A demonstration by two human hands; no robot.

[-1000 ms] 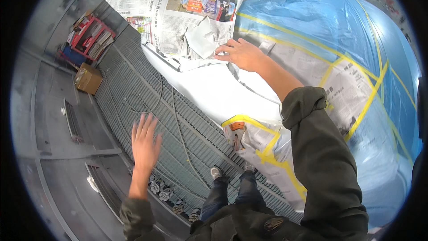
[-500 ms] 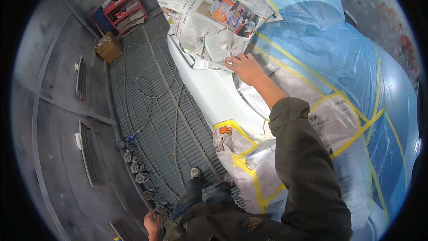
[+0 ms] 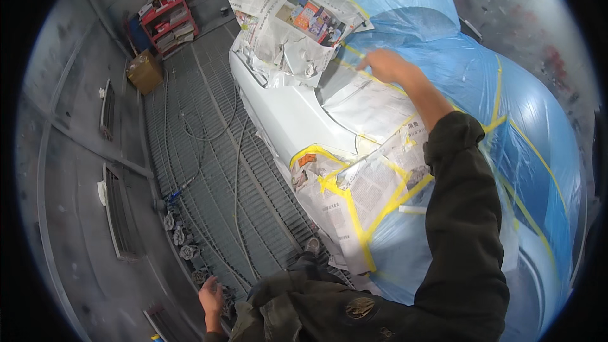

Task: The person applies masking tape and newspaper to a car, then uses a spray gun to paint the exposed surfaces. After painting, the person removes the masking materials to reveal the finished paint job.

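Observation:
My right hand reaches over the masked car body, its fingers bent in and close to the yellow masking tape along the blue plastic sheet. What its fingertips pinch, if anything, is too small to make out. Below it lies newspaper taped over the body, beside a bare white panel. More newspaper with a colour picture covers the far part, its lower edge crumpled. Low on the left, my left hand hangs away from the car, fingers loosely bent and apart, with nothing visible in it.
A slatted metal floor carries loose hoses. At the far left stand a red shelf rack and a cardboard box. Grey wall panels with vents run along the left; crumpled grey lumps line their base.
My right hand has left the crumpled newspaper edge and moved right to the taped border of the blue sheet. The view has shifted a little; my left hand still hangs low.

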